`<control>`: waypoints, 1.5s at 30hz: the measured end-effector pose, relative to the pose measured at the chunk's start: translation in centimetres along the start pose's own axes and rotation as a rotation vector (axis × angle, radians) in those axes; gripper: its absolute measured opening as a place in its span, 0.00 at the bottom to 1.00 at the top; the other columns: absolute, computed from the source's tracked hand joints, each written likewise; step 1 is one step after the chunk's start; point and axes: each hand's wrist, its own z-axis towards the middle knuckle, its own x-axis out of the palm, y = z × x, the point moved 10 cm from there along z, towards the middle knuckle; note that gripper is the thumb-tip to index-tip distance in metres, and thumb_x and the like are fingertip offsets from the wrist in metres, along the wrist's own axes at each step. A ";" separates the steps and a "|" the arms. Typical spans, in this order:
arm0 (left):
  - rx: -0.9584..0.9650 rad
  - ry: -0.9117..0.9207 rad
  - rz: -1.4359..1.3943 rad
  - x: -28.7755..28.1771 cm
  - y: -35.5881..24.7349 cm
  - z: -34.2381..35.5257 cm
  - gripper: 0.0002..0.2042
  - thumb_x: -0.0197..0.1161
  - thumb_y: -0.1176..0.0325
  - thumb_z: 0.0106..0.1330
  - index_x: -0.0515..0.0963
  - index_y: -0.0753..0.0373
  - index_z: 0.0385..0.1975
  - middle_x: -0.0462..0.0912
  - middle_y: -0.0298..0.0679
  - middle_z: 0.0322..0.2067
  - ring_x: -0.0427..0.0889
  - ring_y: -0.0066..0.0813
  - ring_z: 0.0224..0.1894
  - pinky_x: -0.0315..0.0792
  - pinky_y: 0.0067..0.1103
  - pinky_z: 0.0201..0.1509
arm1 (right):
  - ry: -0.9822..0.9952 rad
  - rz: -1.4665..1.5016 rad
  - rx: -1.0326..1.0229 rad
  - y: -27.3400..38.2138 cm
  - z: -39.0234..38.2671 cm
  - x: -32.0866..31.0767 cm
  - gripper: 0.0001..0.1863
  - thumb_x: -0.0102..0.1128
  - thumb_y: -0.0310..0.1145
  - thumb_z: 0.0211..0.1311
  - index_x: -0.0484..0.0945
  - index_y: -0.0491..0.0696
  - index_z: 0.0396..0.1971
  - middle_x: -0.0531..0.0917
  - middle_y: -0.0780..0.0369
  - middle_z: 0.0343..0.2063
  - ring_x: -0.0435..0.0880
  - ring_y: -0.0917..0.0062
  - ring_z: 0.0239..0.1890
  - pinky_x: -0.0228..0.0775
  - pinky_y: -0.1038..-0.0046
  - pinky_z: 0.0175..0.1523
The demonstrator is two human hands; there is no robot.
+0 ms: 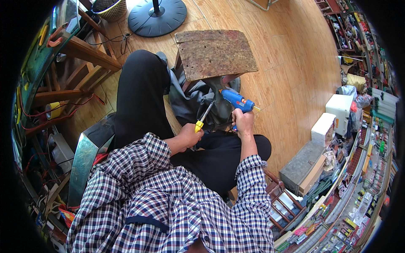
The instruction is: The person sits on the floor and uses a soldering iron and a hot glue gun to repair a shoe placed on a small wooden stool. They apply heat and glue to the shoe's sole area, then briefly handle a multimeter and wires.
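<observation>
My left hand [188,137] is closed round the yellow handle of a screwdriver [204,114], its metal shaft slanting up and to the right. My right hand [244,121] grips a blue hot glue gun [237,100] by its handle. A pale glue stick [257,108] pokes out of the gun's rear, and its orange nozzle points up and left, close above the screwdriver's tip. Whether tip and nozzle touch I cannot tell. Both tools are over dark grey cloth [184,100], in front of a worn wooden stool [217,55].
A round black stand base [157,17] is on the floor beyond the stool. Wooden frames [86,50] crowd the left side. At right are a white box [338,113], a grey case [301,165], a small wooden chair [282,198] and shelves full of packaged goods [365,202].
</observation>
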 end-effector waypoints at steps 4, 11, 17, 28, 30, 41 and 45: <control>0.004 0.000 0.001 0.0 0.0 0.1 0.07 0.61 0.67 0.74 0.81 0.62 0.41 0.80 0.34 0.28 0.68 0.20 0.15 0.63 0.22 0.18 | -0.010 0.018 -0.007 -0.4 0.1 -0.3 0.06 0.58 0.29 0.57 0.79 0.43 0.26 0.81 0.64 0.19 0.78 0.81 0.16 0.70 0.78 0.22; 0.011 -0.005 0.002 0.1 0.0 0.1 0.06 0.60 0.68 0.74 0.81 0.62 0.42 0.80 0.34 0.28 0.69 0.20 0.16 0.62 0.22 0.18 | -0.008 -0.001 -0.008 0.4 -0.4 -0.2 0.08 0.58 0.29 0.56 0.82 0.41 0.30 0.86 0.61 0.23 0.80 0.80 0.19 0.71 0.78 0.22; 0.010 -0.003 -0.007 0.0 0.0 0.1 0.06 0.61 0.68 0.74 0.81 0.62 0.41 0.80 0.34 0.28 0.69 0.20 0.16 0.62 0.22 0.18 | -0.010 -0.027 0.001 -0.1 -0.1 -0.3 0.07 0.58 0.30 0.55 0.81 0.42 0.25 0.83 0.62 0.21 0.79 0.80 0.18 0.71 0.77 0.22; -0.006 0.000 -0.003 0.0 -0.2 -0.2 0.06 0.61 0.69 0.74 0.81 0.63 0.42 0.81 0.35 0.29 0.70 0.21 0.16 0.63 0.22 0.19 | -0.012 -0.020 -0.005 -0.4 0.3 -0.2 0.06 0.57 0.29 0.55 0.77 0.44 0.21 0.78 0.65 0.17 0.76 0.81 0.15 0.69 0.78 0.21; -0.001 0.001 -0.006 0.0 -0.1 0.0 0.06 0.61 0.69 0.74 0.81 0.64 0.42 0.81 0.35 0.29 0.70 0.21 0.16 0.63 0.22 0.19 | -0.007 -0.018 -0.002 -0.3 0.2 -0.2 0.06 0.57 0.29 0.55 0.76 0.44 0.21 0.78 0.65 0.16 0.75 0.81 0.15 0.69 0.78 0.21; 0.002 -0.003 -0.030 0.0 -0.2 0.0 0.06 0.61 0.69 0.73 0.81 0.63 0.40 0.80 0.35 0.28 0.69 0.20 0.16 0.62 0.22 0.18 | -0.010 -0.012 -0.014 0.3 -0.2 -0.2 0.07 0.58 0.30 0.56 0.81 0.43 0.27 0.83 0.63 0.21 0.79 0.81 0.17 0.70 0.78 0.22; 0.016 0.002 -0.015 0.0 -0.2 0.0 0.06 0.61 0.69 0.73 0.81 0.63 0.41 0.80 0.35 0.29 0.69 0.20 0.16 0.62 0.22 0.18 | -0.009 -0.048 -0.027 0.4 -0.2 -0.3 0.07 0.58 0.30 0.55 0.81 0.42 0.29 0.84 0.63 0.21 0.79 0.81 0.17 0.71 0.78 0.22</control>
